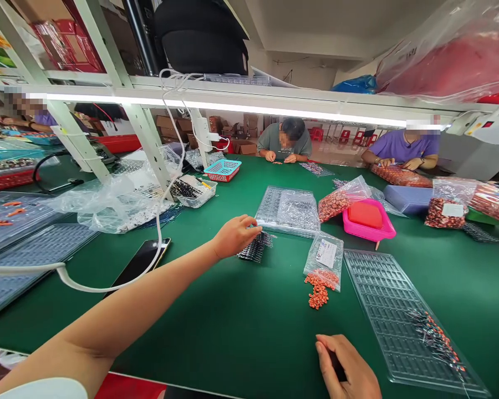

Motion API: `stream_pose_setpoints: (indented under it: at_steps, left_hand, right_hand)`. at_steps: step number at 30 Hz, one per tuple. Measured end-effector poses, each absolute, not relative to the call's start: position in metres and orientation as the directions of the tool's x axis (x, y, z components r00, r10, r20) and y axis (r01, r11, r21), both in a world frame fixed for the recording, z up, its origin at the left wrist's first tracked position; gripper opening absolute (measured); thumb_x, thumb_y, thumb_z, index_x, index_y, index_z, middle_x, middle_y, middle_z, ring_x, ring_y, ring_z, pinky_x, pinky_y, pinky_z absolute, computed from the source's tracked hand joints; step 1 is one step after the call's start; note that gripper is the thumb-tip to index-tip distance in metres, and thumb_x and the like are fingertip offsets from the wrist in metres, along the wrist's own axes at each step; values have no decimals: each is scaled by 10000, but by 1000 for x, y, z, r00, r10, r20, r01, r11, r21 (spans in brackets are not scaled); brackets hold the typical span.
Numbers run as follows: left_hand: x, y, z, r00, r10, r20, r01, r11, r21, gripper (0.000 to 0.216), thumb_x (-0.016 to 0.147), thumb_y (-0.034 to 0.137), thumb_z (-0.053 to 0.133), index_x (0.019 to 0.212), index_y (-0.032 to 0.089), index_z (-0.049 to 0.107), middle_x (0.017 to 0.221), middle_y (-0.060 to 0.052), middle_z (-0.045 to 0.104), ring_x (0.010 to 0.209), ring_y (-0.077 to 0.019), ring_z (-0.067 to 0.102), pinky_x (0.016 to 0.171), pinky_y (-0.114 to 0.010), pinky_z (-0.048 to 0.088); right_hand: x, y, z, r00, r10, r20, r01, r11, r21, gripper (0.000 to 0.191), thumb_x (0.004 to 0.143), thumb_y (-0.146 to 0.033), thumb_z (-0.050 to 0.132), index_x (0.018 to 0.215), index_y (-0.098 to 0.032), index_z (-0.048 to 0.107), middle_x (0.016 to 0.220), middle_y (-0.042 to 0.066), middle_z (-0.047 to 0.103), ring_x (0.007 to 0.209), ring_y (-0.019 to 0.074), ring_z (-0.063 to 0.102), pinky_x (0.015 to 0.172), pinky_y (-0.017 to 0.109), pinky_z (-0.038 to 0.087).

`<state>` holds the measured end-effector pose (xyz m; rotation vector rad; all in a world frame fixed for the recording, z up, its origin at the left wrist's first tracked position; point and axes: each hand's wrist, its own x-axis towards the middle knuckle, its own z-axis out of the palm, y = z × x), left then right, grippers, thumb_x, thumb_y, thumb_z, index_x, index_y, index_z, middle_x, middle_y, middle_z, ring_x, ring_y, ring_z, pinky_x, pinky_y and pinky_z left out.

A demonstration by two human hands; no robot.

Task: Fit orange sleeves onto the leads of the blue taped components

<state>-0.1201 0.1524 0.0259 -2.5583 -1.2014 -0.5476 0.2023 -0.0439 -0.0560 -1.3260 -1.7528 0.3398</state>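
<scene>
My left hand (238, 237) reaches forward over a small pile of thin dark and silver metal pieces (253, 250). Its thumb and fingers are pinched together at the pile's upper edge; what is between them is too small to make out. My right hand (350, 370) is near the table's front edge, fingers curled and thumb close to the index finger, with nothing visible in it. Ahead of it, small orange round parts (318, 293) spill from a labelled clear bag (327, 252). To the right, a clear compartment tray (378, 299) bears orange-ended wire pieces (438, 341).
Behind my left hand lies a stack of clear trays (268, 208). A pink basket (370, 230) stands beside bagged parts (335, 204). A white cable (160, 221) hangs over a phone (139, 263). Co-workers sit across the green table (233, 332) under a lit shelf (233, 104).
</scene>
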Motion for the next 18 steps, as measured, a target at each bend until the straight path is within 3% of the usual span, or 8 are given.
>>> stream_pose_setpoints:
  at_steps: [4, 14, 18]
  left_hand:
    - [-117, 152, 23, 597, 664, 451, 766, -638, -76, 313, 1017, 240, 436, 1077, 189, 739, 954, -110, 717, 868, -222, 647, 814, -371, 529]
    - [-125, 121, 7, 602, 653, 460, 743, -669, -24, 248, 982, 254, 527, 1039, 219, 766, 804, -59, 739, 747, -180, 658, 713, -297, 524]
    - [-130, 116, 8, 557, 657, 507, 771, -636, -24, 253, 989, 252, 518, 1083, 237, 751, 944, -85, 765, 818, -199, 672, 770, -336, 532]
  right_hand:
    - [205, -43, -53, -120, 867, 483, 659, 434, -615, 274, 967, -418, 549, 859, -228, 714, 691, 21, 669, 530, 129, 622, 506, 199, 505]
    - [208, -43, -54, -146, 863, 484, 699, 436, -567, 287, 977, -423, 536, 870, -226, 716, 725, 32, 692, 571, 130, 656, 532, 191, 531]
    - [207, -43, -55, -134, 868, 479, 700, 425, -574, 286, 981, -419, 527, 871, -225, 707, 727, 35, 685, 583, 134, 652, 544, 201, 531]
